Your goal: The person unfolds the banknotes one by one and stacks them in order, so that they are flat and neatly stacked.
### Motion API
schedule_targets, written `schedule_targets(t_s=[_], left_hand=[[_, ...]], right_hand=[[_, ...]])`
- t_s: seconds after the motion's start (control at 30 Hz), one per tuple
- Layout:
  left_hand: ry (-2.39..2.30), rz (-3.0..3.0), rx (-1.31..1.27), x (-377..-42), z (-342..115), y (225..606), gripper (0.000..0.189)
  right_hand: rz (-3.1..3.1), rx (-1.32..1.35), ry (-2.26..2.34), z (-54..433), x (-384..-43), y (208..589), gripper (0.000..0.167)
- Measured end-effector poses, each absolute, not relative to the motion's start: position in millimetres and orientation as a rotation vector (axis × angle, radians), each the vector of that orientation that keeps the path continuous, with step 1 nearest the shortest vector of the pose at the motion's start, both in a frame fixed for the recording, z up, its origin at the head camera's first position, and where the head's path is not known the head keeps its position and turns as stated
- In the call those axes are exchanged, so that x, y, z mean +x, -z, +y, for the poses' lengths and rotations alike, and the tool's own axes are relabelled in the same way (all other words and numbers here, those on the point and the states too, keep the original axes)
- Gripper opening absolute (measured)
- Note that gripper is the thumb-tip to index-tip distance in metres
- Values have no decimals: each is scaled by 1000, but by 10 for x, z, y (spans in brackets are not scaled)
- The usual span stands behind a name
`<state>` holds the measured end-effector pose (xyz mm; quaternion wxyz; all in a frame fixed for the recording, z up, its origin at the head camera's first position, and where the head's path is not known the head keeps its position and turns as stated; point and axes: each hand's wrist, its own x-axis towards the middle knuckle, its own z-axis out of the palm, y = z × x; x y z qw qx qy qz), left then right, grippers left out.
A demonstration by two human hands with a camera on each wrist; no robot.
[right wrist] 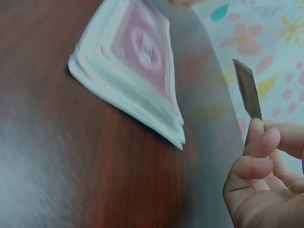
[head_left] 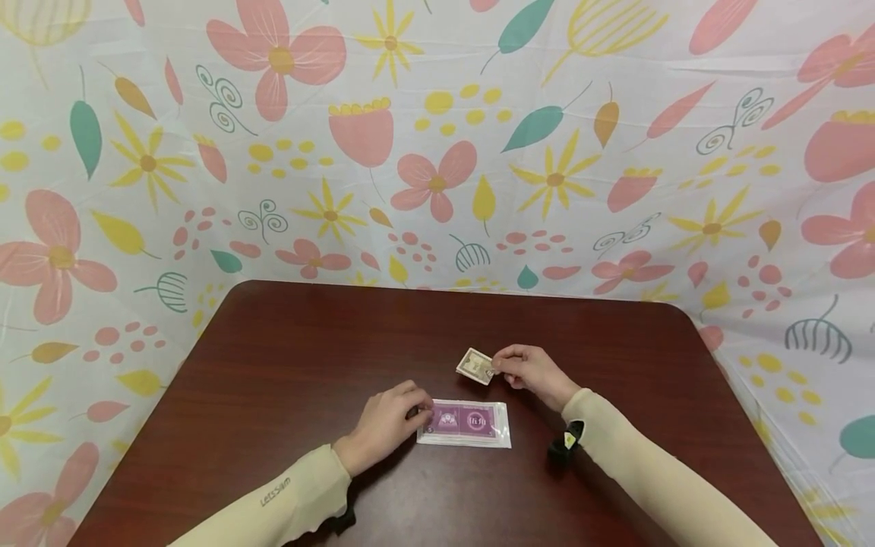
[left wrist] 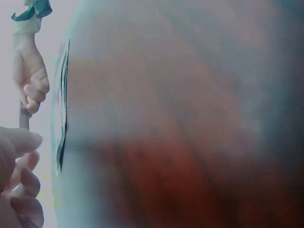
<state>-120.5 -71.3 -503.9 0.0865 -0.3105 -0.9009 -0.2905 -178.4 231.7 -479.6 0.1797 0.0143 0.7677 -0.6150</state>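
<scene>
A stack of purple play banknotes in clear plastic sleeves (head_left: 465, 423) lies flat near the middle of the table. My right hand (head_left: 536, 374) pinches a small tan printed card, like a folded note (head_left: 476, 366), by one end, behind the stack. In the right wrist view that card (right wrist: 248, 88) is almost edge-on, gripped between thumb and fingers. The left hand (head_left: 390, 418) hovers by the stack's left end with loosely bent fingers and nothing in them. From the left wrist, the stack (left wrist: 61, 104) shows as a thin edge beside those fingers (left wrist: 28, 140).
The dark reddish-brown table (head_left: 328, 342) has rounded far corners. A white cloth with printed flowers (head_left: 437, 182) hangs behind it and along both sides. Black bands are on both wrists, the right one (head_left: 566, 443) close over the tabletop.
</scene>
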Motion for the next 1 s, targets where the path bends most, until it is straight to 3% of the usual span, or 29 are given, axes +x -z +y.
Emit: schedule_targets(t_s=[0.37,0.7,1.0], left_hand=[[1011,-2517,-846,-1310,-579,4935,28],[1062,-2395,-846,-1324,-516,4905,13],[1116,-2421,-767,-1330,-487,4898,4]], right_hand=[[1897,-11,1849,2123,-1540,4702,23],[1863,-84,1775,2066,-1419,4639,29],[2465,-393,1505,2030,-1372,4692,15]])
